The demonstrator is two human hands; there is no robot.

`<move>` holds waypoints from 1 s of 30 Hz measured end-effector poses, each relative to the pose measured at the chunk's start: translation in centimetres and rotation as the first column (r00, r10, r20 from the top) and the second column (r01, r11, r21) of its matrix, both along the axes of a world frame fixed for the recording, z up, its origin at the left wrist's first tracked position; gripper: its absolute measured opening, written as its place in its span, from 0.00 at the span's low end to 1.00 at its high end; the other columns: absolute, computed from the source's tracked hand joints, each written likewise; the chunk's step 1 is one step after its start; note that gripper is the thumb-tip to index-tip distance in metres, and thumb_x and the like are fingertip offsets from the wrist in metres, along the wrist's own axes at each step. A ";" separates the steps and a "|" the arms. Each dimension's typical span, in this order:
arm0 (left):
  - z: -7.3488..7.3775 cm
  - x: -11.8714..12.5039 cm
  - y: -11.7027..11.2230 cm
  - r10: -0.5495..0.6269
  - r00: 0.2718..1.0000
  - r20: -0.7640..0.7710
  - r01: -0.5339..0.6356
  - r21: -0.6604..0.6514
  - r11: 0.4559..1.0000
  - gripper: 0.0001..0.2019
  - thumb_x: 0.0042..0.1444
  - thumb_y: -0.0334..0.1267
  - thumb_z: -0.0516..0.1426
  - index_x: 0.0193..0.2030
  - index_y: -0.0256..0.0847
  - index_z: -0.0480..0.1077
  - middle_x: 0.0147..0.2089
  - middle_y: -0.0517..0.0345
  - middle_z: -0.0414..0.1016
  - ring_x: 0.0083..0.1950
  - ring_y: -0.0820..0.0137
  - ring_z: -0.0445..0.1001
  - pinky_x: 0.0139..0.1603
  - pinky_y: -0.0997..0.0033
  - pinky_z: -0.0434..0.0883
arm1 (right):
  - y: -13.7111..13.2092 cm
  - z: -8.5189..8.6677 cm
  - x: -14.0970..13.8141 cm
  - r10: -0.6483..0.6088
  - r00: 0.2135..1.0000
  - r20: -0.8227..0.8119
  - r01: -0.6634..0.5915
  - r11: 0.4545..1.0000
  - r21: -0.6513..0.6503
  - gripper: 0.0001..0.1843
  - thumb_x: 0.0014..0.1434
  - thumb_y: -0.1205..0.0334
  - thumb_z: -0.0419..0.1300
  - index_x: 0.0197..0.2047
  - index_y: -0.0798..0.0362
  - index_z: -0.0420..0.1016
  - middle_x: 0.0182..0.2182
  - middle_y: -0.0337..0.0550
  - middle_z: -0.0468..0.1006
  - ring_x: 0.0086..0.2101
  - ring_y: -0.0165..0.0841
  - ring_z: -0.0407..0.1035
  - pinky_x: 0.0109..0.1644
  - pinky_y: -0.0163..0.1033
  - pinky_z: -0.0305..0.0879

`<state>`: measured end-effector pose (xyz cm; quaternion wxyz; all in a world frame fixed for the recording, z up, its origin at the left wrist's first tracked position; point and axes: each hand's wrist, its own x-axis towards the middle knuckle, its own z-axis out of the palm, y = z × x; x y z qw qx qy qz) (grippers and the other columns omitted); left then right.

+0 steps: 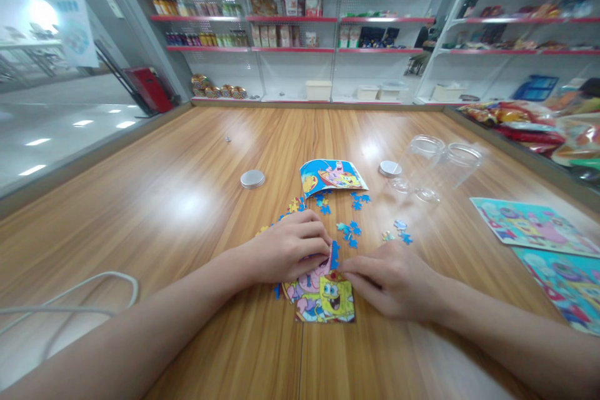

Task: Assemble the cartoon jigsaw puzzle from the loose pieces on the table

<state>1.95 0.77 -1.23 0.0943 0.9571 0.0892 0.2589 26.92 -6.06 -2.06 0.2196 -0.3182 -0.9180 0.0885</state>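
Note:
A partly joined jigsaw puzzle [335, 300] lies on the table before me, with a yellow cartoon face and pink figures on it. My left hand [293, 247] covers its upper left part, fingers curled together and gripping at the upper edge beside a blue piece [334, 255]. At the right edge, my right hand [391, 278] has thumb and index finger brought together, tips touching the puzzle; whatever is between them is hidden. Loose blue pieces [349, 234] lie just beyond, and more loose pieces [295, 205] are partly hidden behind my left hand.
A curved picture card [334, 176] stands beyond the pieces. Two clear jars [462, 165] and silver lids [252, 179] are farther back. Flat picture sheets [539, 225] lie at right, a white cable [107, 275] at left. Stocked shelves [288, 19] line the wall.

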 end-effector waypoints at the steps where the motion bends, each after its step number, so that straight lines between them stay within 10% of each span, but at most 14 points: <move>1: 0.0 0.0 0.0 0.001 1.000 -0.002 -0.001 -0.002 1.000 0.04 0.64 0.31 0.59 0.44 0.39 0.74 0.43 0.50 0.79 0.47 0.64 0.72 0.51 0.62 0.73 | 0.0 0.0 0.0 -0.012 1.000 -0.001 0.012 1.000 0.005 0.12 0.66 0.65 0.54 0.39 0.53 0.79 0.21 0.37 0.76 0.20 0.26 0.66 0.24 0.36 0.49; 26: 0.0 -0.1 0.0 -0.011 0.996 -0.087 0.014 0.040 0.999 0.06 0.63 0.29 0.57 0.44 0.41 0.74 0.48 0.50 0.77 0.51 0.62 0.70 0.55 0.59 0.71 | 0.2 -0.2 0.3 -0.329 0.943 -0.041 0.330 0.944 0.002 0.16 0.65 0.63 0.54 0.27 0.54 0.74 0.18 0.37 0.71 0.19 0.26 0.65 0.26 0.34 0.51; 30: -0.3 -0.6 0.5 0.176 0.977 0.122 -0.178 0.005 0.984 0.12 0.64 0.25 0.53 0.47 0.42 0.74 0.49 0.51 0.76 0.53 0.63 0.71 0.55 0.59 0.71 | 0.2 -0.4 0.4 -0.349 0.936 -0.045 0.348 0.937 -0.018 0.15 0.66 0.61 0.53 0.34 0.54 0.79 0.18 0.37 0.73 0.18 0.26 0.66 0.26 0.34 0.52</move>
